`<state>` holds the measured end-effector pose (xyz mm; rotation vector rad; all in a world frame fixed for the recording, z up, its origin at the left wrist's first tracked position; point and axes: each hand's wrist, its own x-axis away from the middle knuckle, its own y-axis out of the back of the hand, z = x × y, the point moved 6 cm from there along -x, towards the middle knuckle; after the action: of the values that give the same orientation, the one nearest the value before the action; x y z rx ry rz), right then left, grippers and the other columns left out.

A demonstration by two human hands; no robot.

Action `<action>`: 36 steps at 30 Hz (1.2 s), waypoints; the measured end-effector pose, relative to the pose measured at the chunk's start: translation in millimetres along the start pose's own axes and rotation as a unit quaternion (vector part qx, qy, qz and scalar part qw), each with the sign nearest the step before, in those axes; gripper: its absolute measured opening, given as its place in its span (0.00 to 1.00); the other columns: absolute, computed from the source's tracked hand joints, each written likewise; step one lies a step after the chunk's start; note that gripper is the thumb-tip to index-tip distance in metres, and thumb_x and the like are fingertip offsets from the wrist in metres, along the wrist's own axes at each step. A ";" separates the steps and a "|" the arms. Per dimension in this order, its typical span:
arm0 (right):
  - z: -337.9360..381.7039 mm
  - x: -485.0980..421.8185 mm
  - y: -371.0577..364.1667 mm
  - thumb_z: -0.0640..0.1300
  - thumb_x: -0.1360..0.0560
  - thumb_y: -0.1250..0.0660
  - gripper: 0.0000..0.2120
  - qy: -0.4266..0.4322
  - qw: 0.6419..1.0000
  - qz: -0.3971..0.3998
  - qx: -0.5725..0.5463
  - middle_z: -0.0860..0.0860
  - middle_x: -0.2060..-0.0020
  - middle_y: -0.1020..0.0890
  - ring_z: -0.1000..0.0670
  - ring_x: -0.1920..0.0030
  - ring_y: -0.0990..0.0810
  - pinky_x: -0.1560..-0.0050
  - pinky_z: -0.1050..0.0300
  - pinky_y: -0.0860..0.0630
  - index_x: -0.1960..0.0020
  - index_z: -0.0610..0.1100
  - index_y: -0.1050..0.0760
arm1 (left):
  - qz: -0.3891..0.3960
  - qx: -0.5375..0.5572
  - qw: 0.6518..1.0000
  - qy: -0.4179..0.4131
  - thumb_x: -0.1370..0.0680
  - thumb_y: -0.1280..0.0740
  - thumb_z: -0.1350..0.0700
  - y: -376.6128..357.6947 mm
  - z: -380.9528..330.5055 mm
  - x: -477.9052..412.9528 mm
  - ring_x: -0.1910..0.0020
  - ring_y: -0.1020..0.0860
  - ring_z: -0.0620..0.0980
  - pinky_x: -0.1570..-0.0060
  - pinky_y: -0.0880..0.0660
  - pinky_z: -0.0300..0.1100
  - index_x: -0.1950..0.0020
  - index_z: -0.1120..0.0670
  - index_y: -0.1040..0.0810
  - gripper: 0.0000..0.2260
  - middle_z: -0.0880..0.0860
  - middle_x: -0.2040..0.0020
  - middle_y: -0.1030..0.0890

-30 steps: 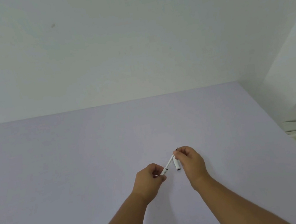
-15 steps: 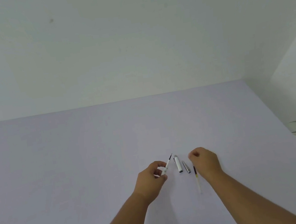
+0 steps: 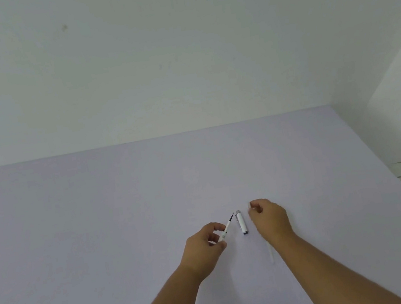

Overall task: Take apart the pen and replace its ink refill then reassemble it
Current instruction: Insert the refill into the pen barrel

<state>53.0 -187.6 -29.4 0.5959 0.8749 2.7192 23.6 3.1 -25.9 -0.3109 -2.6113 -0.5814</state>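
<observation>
The left hand keeps a narrow grip on the thin white pen section with the dark tip, tip pointing away and rightward. The short white-and-silver pen barrel lies on the lilac bench between the grips, long axis running away, nearer the curled right hand, whose contents I cannot tell.

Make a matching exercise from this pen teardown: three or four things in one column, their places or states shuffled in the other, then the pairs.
Column one:
1. left hand
2. right hand
3. pen cap
4. thin refill

Column two:
A. lies on the table between the hands
B. pinches the pen section, dark tip pointing up
C. curled over the table, partly covering a thin part
D. pokes out beside the right wrist

Pairs: 1-B, 2-C, 3-A, 4-D
</observation>
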 end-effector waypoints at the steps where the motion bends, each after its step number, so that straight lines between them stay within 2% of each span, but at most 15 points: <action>1: 4.0 0.8 1.5 0.44 0.24 0.36 0.06 -0.013 0.996 0.003 -0.089 0.50 0.56 0.18 0.48 0.54 0.22 0.52 0.54 0.27 0.51 0.46 0.20 | 0.000 -0.003 1.000 -0.001 0.26 0.33 0.58 -0.4 -0.6 -1.0 0.62 0.25 0.46 0.67 0.26 0.37 0.54 0.39 0.21 0.12 0.48 0.57 0.23; 2: 8.6 2.7 3.3 0.44 0.24 0.35 0.05 -0.027 0.986 0.008 -0.166 0.52 0.59 0.19 0.50 0.57 0.23 0.53 0.53 0.27 0.55 0.47 0.21 | 0.000 -0.005 1.000 -0.002 0.26 0.33 0.58 -0.6 -1.8 -1.7 0.62 0.25 0.47 0.67 0.26 0.37 0.54 0.39 0.21 0.12 0.48 0.57 0.23; 4: 19.2 9.7 8.6 0.43 0.24 0.34 0.04 -0.033 0.965 0.019 -0.259 0.52 0.62 0.20 0.52 0.61 0.25 0.56 0.57 0.26 0.56 0.46 0.21 | -0.003 -0.002 1.000 -0.005 0.26 0.33 0.58 0.3 -5.6 0.2 0.62 0.24 0.47 0.67 0.26 0.37 0.52 0.40 0.21 0.11 0.49 0.57 0.23; 8: 34.4 19.7 15.7 0.42 0.25 0.33 0.03 -0.014 0.956 0.036 -0.292 0.52 0.63 0.20 0.53 0.63 0.27 0.60 0.59 0.28 0.55 0.45 0.20 | -0.005 -0.005 1.000 -0.016 0.26 0.33 0.58 0.3 -13.8 5.3 0.63 0.25 0.47 0.68 0.26 0.37 0.49 0.43 0.20 0.11 0.49 0.56 0.23; 14: 40.2 30.1 18.1 0.40 0.26 0.31 0.03 0.006 0.960 0.060 -0.274 0.53 0.62 0.18 0.55 0.62 0.24 0.57 0.62 0.28 0.55 0.43 0.19 | -0.009 -0.015 0.999 -0.034 0.25 0.33 0.58 -1.5 -22.2 13.4 0.62 0.25 0.47 0.68 0.27 0.36 0.47 0.44 0.21 0.11 0.49 0.56 0.22; 16: 41.6 34.9 16.1 0.40 0.27 0.31 0.03 0.018 0.965 0.073 -0.252 0.52 0.61 0.16 0.56 0.59 0.21 0.55 0.61 0.27 0.57 0.46 0.19 | -0.013 -0.015 0.999 -0.038 0.25 0.33 0.58 -1.2 -24.5 16.0 0.62 0.24 0.47 0.68 0.27 0.36 0.47 0.44 0.21 0.11 0.49 0.57 0.23; 19: 42.3 41.8 10.7 0.40 0.28 0.30 0.03 0.034 0.972 0.095 -0.214 0.50 0.57 0.15 0.51 0.53 0.19 0.50 0.58 0.25 0.56 0.46 0.19 | -0.025 -0.011 0.999 -0.040 0.25 0.32 0.59 -0.4 -28.1 19.5 0.61 0.24 0.48 0.68 0.26 0.37 0.47 0.44 0.22 0.11 0.49 0.57 0.23; 23: 43.6 51.8 6.5 0.41 0.26 0.32 0.06 0.044 0.968 0.123 -0.213 0.54 0.57 0.17 0.54 0.54 0.21 0.56 0.66 0.27 0.53 0.50 0.20 | -0.050 -0.028 0.998 -0.040 0.26 0.31 0.58 1.6 -31.6 22.6 0.59 0.23 0.47 0.65 0.26 0.36 0.50 0.50 0.23 0.07 0.49 0.55 0.21; 26: 45.0 54.1 8.1 0.41 0.25 0.33 0.06 0.051 0.970 0.135 -0.198 0.55 0.58 0.17 0.56 0.55 0.21 0.57 0.64 0.27 0.54 0.50 0.19 | -0.061 -0.032 0.997 -0.034 0.26 0.31 0.58 3.3 -31.7 24.4 0.60 0.24 0.46 0.66 0.27 0.36 0.56 0.50 0.23 0.04 0.48 0.56 0.20; 31: 46.5 52.1 10.7 0.44 0.26 0.31 0.04 0.049 0.975 0.141 -0.163 0.54 0.59 0.17 0.55 0.56 0.21 0.59 0.65 0.27 0.54 0.45 0.19 | -0.058 -0.033 0.997 -0.037 0.26 0.31 0.58 2.8 -36.7 27.4 0.64 0.25 0.46 0.68 0.29 0.35 0.58 0.49 0.24 0.05 0.48 0.58 0.21; 33: 45.5 50.7 10.8 0.47 0.27 0.30 0.06 0.038 0.978 0.138 -0.153 0.53 0.61 0.18 0.53 0.57 0.22 0.60 0.63 0.28 0.56 0.43 0.20 | -0.059 -0.053 0.996 -0.045 0.25 0.31 0.58 2.6 -41.1 28.0 0.63 0.25 0.45 0.67 0.30 0.34 0.57 0.49 0.24 0.04 0.48 0.57 0.21; 36: 42.7 49.9 12.1 0.49 0.29 0.28 0.12 0.016 0.981 0.121 -0.149 0.53 0.66 0.24 0.53 0.66 0.28 0.64 0.61 0.33 0.64 0.44 0.28 | -0.061 -0.083 0.993 -0.061 0.25 0.31 0.58 2.0 -47.7 29.3 0.61 0.25 0.46 0.66 0.30 0.33 0.56 0.50 0.24 0.03 0.48 0.56 0.21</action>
<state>26.4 -159.2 24.9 0.6302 0.4078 3.0043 16.4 -12.9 27.2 -0.2468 -2.7183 -0.8501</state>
